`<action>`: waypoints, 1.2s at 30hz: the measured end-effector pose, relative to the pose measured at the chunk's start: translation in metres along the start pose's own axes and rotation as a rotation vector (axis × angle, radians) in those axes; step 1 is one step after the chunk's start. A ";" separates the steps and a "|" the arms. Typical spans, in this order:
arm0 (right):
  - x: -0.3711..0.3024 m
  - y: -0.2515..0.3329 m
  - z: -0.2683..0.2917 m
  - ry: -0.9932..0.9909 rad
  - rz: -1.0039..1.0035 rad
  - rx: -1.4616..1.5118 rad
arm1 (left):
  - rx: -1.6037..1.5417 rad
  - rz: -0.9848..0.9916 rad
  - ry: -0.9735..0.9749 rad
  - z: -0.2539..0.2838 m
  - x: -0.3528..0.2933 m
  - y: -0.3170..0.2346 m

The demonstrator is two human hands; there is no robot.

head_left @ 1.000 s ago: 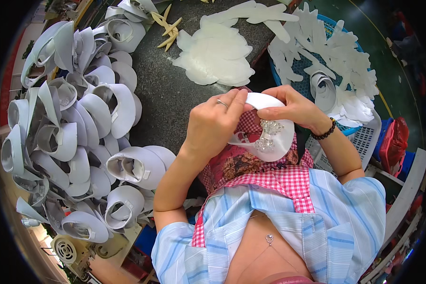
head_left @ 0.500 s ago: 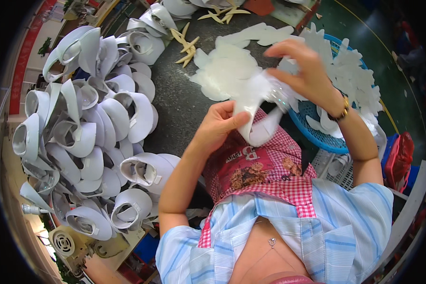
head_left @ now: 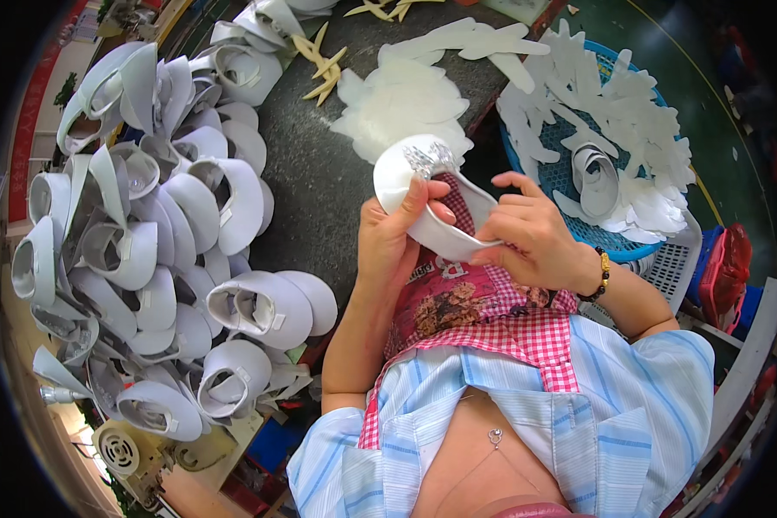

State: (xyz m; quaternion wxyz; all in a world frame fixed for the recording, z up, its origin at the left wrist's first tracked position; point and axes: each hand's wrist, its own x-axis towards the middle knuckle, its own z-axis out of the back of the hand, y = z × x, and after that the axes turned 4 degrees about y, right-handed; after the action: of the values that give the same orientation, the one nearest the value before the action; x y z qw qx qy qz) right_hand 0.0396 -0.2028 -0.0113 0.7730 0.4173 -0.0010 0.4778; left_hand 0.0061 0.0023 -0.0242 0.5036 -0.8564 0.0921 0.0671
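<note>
A white sun visor (head_left: 393,173) is held up in front of my apron, its band looping toward me and something silvery and crinkled tucked inside the brim end. My left hand (head_left: 394,235) grips it on the left, thumb across the band. On the right, my right hand (head_left: 531,231) pinches the far end of the band between thumb and fingers. Just beyond the visor, a heap of flat, whitish cut-out pieces (head_left: 406,99) lies on the dark table (head_left: 306,164).
Many white visors (head_left: 216,207) are piled along the left. Cream pointed pieces (head_left: 321,69) lie at the table's far side. At right, a blue mesh basket (head_left: 591,235) holds white finger-shaped cut-outs (head_left: 609,112) and a coiled white band (head_left: 595,177). A sewing machine (head_left: 129,449) stands lower left.
My right hand has come down from above the white pieces onto the visor's band. The visor has turned and risen, its brim now to the upper left. My left hand still holds it.
</note>
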 end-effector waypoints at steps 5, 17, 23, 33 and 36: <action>-0.012 -0.010 0.049 0.022 -0.529 0.652 | 0.427 0.096 0.081 0.032 0.010 -0.024; -0.037 -0.057 0.018 0.107 -0.826 0.805 | 0.662 -0.174 -0.057 -0.023 0.015 0.038; -0.061 -0.058 -0.012 0.071 -0.781 0.566 | 0.360 0.034 0.088 -0.012 0.020 0.077; -0.278 -0.193 0.106 0.177 -1.412 0.526 | 0.501 0.368 0.372 0.019 -0.005 0.124; -0.296 -0.243 0.084 0.112 -1.445 0.324 | 0.561 0.389 0.351 0.013 0.006 0.128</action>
State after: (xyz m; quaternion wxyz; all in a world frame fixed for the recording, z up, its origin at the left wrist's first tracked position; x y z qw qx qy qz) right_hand 0.0913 -0.5228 -0.2319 0.8225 0.3977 0.3836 -0.1350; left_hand -0.0171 -0.0474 -0.1403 0.6729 -0.6503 0.3523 -0.0139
